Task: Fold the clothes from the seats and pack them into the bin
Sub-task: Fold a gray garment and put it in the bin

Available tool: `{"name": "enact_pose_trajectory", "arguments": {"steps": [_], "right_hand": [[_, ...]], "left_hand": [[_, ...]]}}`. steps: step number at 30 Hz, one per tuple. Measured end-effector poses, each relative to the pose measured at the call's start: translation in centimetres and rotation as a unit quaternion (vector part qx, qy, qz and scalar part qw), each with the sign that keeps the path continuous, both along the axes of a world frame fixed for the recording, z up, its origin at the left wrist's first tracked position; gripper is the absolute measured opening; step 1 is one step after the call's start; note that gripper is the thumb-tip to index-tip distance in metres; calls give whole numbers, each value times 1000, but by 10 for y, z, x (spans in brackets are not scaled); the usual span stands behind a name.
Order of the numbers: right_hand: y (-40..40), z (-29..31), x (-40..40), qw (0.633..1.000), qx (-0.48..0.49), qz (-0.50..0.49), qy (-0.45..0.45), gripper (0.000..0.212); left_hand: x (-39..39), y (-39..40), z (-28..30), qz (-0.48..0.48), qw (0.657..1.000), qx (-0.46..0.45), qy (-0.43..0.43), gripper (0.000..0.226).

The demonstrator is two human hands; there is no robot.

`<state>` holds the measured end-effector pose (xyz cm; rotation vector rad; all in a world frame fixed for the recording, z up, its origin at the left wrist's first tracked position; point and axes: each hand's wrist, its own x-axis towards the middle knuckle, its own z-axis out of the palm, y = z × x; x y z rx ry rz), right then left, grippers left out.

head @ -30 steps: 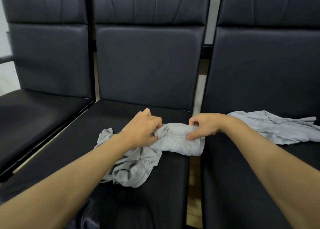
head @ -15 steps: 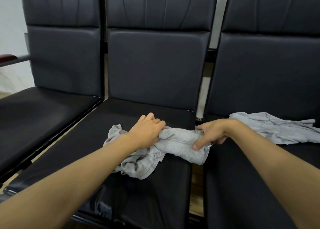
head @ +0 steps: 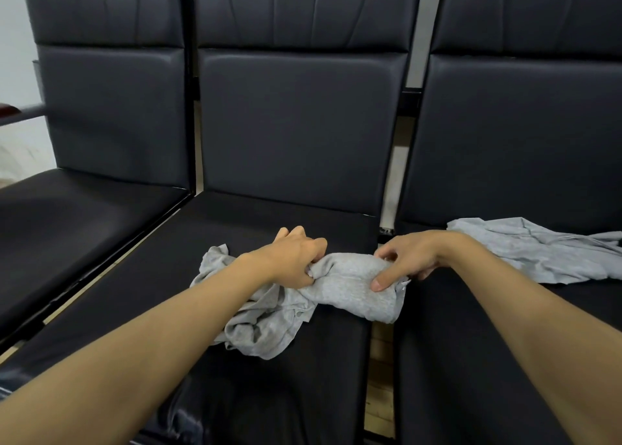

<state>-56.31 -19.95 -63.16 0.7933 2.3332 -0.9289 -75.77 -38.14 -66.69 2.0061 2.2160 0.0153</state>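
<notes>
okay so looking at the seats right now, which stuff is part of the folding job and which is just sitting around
Part of the job:
- crumpled grey garment on the middle seat, gripped by the left hand and right hand
- second grey garment lying on the right seat
- no bin in view

Just there:
- left seat
- armrest at far left

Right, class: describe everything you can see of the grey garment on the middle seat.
The grey garment looks like soft knit cotton, plain, crumpled and not yet folded. It lies on the front right part of the middle seat, its right end overhanging the seat's edge. The left hand grips its bunched middle; the right hand pinches its right end. A loose, wrinkled tail trails toward the person.
</notes>
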Motion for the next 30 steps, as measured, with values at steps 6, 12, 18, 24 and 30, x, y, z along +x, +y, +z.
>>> {"name": "enact_pose_trajectory", "arguments": {"steps": [6, 12, 18, 24, 30], "right_hand": [[-16, 43, -2, 983, 160, 64, 69, 32], [-45, 81, -2, 966, 196, 97, 141, 38], [-98, 90, -25, 936, 228, 149, 225, 36], [-180, 82, -60, 922, 181, 214, 269, 31], [-261, 41, -105, 900, 148, 296, 283, 32]], "left_hand": [[-9, -22, 23, -12, 998, 66, -17, 37], [-24, -55, 70, 0, 996, 85, -2, 30], [-46, -113, 109, 4, 992, 77, 97, 27], [-69, -238, 99, 30, 988, 121, 93, 34], [-79, -357, 74, 95, 987, 99, 81, 34]]}}
